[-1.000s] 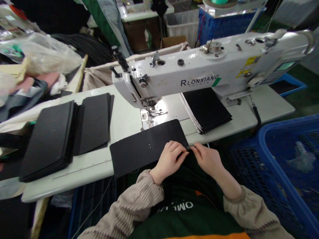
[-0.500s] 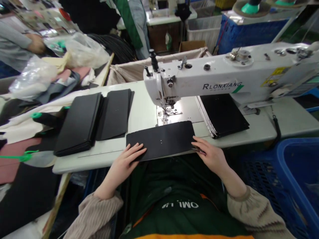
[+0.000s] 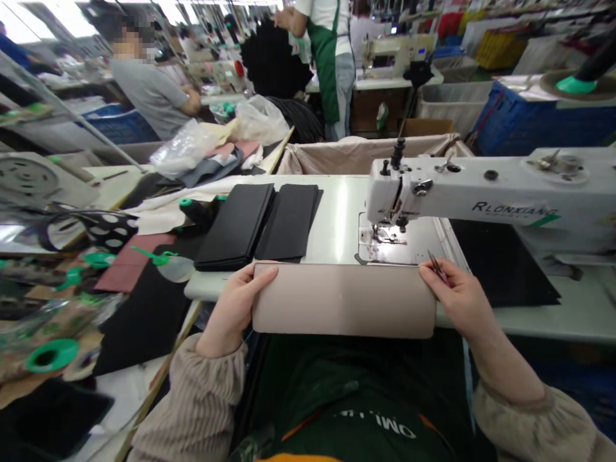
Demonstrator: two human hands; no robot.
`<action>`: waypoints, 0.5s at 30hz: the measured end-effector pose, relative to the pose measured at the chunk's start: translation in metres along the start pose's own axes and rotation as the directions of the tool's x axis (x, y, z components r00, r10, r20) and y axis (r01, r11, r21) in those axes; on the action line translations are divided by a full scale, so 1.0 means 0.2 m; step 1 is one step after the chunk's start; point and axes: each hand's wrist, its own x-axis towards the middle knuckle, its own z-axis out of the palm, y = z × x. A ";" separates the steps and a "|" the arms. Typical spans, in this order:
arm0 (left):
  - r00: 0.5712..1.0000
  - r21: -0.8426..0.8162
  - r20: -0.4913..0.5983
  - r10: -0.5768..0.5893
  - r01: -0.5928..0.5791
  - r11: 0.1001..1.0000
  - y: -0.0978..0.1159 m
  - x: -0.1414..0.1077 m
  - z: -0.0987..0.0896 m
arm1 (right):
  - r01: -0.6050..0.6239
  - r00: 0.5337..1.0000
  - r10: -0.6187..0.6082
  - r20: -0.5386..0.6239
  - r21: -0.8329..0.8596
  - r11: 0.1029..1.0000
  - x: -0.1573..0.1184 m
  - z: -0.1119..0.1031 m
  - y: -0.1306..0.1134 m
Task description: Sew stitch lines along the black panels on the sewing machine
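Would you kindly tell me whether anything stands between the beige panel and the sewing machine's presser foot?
Nothing visible does: the beige panel, held by the left hand and the right hand, has only the machine's metal plate between its far edge and the presser foot.

Sewing machine (image 3: 462,189) (RLONXIANG) near black panel stacks (image 3: 289,221)

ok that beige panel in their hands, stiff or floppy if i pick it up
Probably fairly stiff: the beige panel looks flat, with no visible sag between the left hand and right hand at its ends. Likely light, as neither hand seems to clench it. Its smooth face may be slightly slippery.
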 end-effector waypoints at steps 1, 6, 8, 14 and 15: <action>1.000 -0.005 0.001 0.006 -0.006 1.000 -0.01 0.00 -0.01 | 0.004 1.000 -0.004 -0.002 -0.012 1.000 0.00 0.02 0.01; 0.992 0.127 -0.026 0.120 -0.116 0.985 0.06 0.03 -0.07 | 0.020 1.000 -0.020 0.001 -0.107 0.994 0.02 0.10 0.00; 0.947 0.282 -0.104 0.305 -0.266 0.922 0.20 0.03 -0.12 | 0.072 0.997 -0.075 -0.008 -0.161 0.984 0.01 0.11 -0.02; 0.317 0.797 -0.034 0.948 -0.564 0.217 0.64 0.12 -0.36 | 0.161 0.965 -0.241 -0.105 -0.490 0.857 -0.06 -0.02 -0.01; 0.317 0.804 0.050 0.947 -0.575 0.149 0.64 0.17 -0.40 | 0.117 0.962 -0.233 -0.141 -0.556 0.823 -0.08 -0.06 0.01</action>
